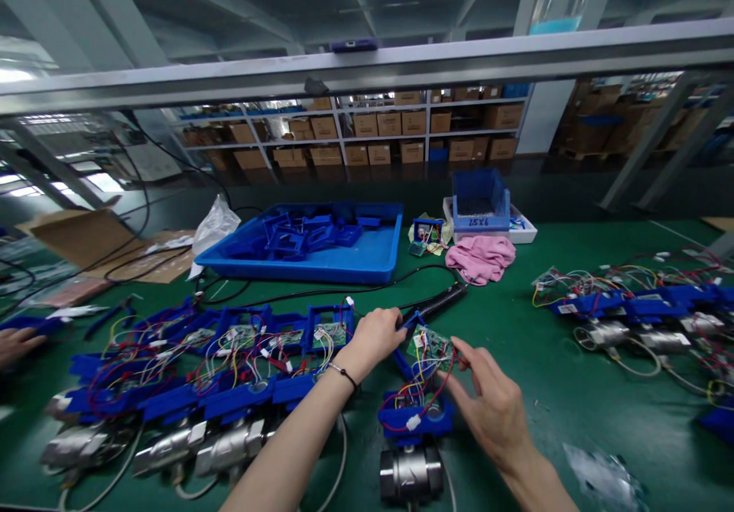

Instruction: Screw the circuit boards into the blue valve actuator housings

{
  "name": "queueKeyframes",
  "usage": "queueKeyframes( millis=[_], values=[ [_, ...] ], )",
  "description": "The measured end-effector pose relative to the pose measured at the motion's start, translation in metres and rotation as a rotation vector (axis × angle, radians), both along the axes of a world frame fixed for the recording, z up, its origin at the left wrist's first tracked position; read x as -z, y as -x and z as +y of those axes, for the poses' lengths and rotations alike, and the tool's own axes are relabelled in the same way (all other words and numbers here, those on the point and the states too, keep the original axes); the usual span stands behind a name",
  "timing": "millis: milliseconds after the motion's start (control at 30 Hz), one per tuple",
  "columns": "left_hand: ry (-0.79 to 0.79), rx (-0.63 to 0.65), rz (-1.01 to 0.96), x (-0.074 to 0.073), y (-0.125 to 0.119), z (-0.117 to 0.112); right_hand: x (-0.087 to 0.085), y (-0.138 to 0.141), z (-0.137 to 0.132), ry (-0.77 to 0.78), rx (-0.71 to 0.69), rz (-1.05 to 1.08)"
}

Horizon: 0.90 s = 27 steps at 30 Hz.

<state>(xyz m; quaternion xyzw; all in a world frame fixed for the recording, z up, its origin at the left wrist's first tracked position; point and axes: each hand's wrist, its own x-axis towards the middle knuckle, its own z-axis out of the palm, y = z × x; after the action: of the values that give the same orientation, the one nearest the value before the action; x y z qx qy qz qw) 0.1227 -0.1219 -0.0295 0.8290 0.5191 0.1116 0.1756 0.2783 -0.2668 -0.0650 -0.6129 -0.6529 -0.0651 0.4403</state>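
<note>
Assembly under hand: blue plastic frame (416, 413) carried a small green circuit board (431, 344) at its top, red, yellow and black wires looping below, a white connector at the front, and a round metal valve body (410, 472) underneath.
Left hand (375, 336): fingers were curled together on the frame's upper left edge, beside the board; a thin dark band sat on the wrist.
Right hand (493, 401): fingers were pinched on the board's right edge, with red wire just under the fingertips.
Position: assembly lay between both sets of fingers, on the green bench mat (573, 390).
Near the left fingers: black coiled-grip tool (439, 303) lay just beyond them, its cable trailing away.
Beyond the fingers: blue tray (367, 256) of blue parts, pink cloth (480, 256), blue bin (480, 200) marked 25X2.
Either side: rows of like assemblies, wired and with steel valves, lay left (200, 374) and right (636, 309).
Another person: a hand (17, 341) showed at the far left edge.
Room: shelving with brown cartons (390, 134) stood behind.
</note>
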Motion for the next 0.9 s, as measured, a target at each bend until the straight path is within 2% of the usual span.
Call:
queueKeyframes(
  millis=[100,233,433,533,633,700,800,900],
  values=[
    [-0.002,-0.017,-0.083,-0.001,0.004,-0.007,-0.001,-0.001,-0.001,0.004,-0.008,-0.014],
    [0.046,-0.081,-0.234,0.001,0.015,-0.030,-0.005,-0.003,0.000,0.006,-0.028,-0.016],
    [0.480,-0.127,-0.906,0.014,0.024,-0.060,-0.016,-0.006,0.010,-0.036,-0.069,-0.078],
    [0.608,-0.090,-1.045,0.021,0.031,-0.062,-0.021,-0.006,0.016,-0.001,-0.096,-0.087],
    [0.702,-0.070,-1.101,0.025,0.038,-0.061,-0.025,-0.007,0.021,0.030,-0.120,-0.093],
    [0.702,-0.138,-1.135,0.026,0.041,-0.059,-0.025,-0.008,0.024,0.030,-0.124,-0.095],
    [0.620,-0.246,-1.247,0.024,0.040,-0.055,-0.025,-0.008,0.027,0.014,-0.132,-0.099],
    [0.566,-0.254,-1.283,0.024,0.033,-0.051,-0.024,-0.007,0.030,0.016,-0.138,-0.100]
  ],
)
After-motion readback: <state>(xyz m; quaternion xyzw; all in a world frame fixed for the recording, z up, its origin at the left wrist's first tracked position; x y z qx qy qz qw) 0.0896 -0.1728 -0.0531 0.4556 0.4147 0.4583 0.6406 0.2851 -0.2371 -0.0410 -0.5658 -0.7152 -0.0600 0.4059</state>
